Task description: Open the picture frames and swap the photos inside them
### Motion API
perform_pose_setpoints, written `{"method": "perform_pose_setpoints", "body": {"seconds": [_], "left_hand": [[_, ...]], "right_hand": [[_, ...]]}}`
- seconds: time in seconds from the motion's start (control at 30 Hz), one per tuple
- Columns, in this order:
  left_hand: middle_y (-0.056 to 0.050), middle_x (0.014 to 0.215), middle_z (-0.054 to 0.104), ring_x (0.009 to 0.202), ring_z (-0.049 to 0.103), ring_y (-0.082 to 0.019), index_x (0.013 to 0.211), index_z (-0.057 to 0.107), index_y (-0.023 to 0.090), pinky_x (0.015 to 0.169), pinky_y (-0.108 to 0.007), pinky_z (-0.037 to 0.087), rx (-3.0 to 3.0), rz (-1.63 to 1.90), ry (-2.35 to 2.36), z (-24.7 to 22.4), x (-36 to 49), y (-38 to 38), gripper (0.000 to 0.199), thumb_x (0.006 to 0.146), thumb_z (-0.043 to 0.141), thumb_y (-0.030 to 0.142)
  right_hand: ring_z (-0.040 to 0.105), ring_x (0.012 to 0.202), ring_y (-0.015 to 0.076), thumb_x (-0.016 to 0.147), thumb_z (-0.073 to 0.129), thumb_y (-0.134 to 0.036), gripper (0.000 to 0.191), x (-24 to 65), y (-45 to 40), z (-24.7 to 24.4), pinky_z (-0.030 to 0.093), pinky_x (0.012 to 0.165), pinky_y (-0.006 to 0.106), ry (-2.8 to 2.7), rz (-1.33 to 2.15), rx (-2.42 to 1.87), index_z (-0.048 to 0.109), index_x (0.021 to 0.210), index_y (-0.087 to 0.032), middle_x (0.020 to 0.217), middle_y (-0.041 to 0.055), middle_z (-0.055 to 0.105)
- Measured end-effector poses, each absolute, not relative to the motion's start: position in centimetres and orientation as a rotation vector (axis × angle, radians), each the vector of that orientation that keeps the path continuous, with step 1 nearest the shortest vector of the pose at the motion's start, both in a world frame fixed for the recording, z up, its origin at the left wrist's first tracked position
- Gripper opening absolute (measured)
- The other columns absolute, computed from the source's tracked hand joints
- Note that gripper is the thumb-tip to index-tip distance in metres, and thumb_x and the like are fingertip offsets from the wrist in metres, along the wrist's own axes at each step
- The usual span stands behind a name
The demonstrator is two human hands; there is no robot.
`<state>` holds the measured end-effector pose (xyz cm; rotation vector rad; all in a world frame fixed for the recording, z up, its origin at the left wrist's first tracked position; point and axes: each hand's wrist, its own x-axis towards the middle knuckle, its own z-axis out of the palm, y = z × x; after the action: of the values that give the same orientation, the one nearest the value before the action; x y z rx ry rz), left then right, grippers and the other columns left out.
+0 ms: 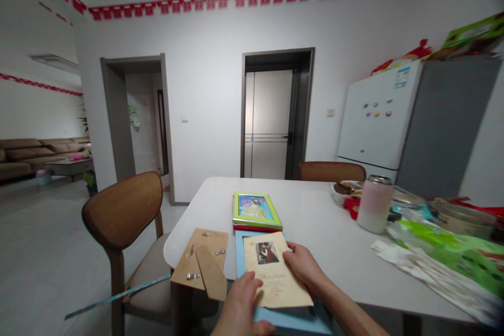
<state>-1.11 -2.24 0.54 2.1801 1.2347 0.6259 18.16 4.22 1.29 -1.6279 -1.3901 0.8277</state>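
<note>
A cream sheet with a small printed picture [275, 283] lies over a light blue frame [240, 254] near the table's front edge. My right hand [305, 265] pinches the sheet's right edge. At its lower left is my left hand [246, 299], fingers apart, the fingertips by the sheet's left edge. To the left rests a brown backing board [199, 257] with metal clips and a stand flap, partly past the table edge. Behind the blue frame, a green picture frame [258, 210] sits on a red one.
On the white table [311, 205], a pink and white jar [375, 205], a green package [452, 252] and white cloth gloves [417, 268] are at the right. A brown chair [126, 210] stands left; another chair [333, 171] is behind the table.
</note>
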Motion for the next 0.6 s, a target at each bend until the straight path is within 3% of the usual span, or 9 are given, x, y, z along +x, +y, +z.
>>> {"method": "perform_pose_setpoints", "body": {"seconds": [0.17,0.43,0.6], "left_hand": [[-0.014,0.128,0.037,0.119,0.029,-0.026,0.108,0.049,0.014,0.101,-0.039,0.018,2.311,0.575,1.214,0.1,-1.4,-1.8,0.061,0.05,0.07,0.016],[-0.009,0.126,0.041,0.119,0.031,-0.023,0.093,0.055,0.019,0.101,-0.04,0.014,2.302,0.555,1.216,0.6,-1.6,-2.1,0.043,0.052,0.069,0.013],[-0.008,0.122,0.046,0.118,0.032,-0.023,0.086,0.055,0.019,0.101,-0.042,0.013,2.296,0.532,1.222,0.8,-1.5,-2.2,0.036,0.053,0.066,0.011]], "right_hand": [[0.059,0.076,0.0175,0.067,0.038,-0.02,0.036,17.9,4.4,1.5,0.04,0.066,0.023,-1.674,0.335,-1.853,0.059,0.095,-0.014,0.089,0.01,0.065],[0.053,0.079,0.0219,0.077,0.032,-0.035,0.035,17.3,3.1,0.9,0.036,0.063,0.031,-1.864,-0.188,-2.106,0.06,0.088,-0.017,0.084,0.0119,0.057],[0.048,0.087,0.0252,0.077,0.034,-0.036,0.033,16.8,3.0,0.3,0.036,0.067,0.038,-1.869,-0.267,-2.136,0.056,0.097,-0.02,0.094,0.0119,0.051]]}}
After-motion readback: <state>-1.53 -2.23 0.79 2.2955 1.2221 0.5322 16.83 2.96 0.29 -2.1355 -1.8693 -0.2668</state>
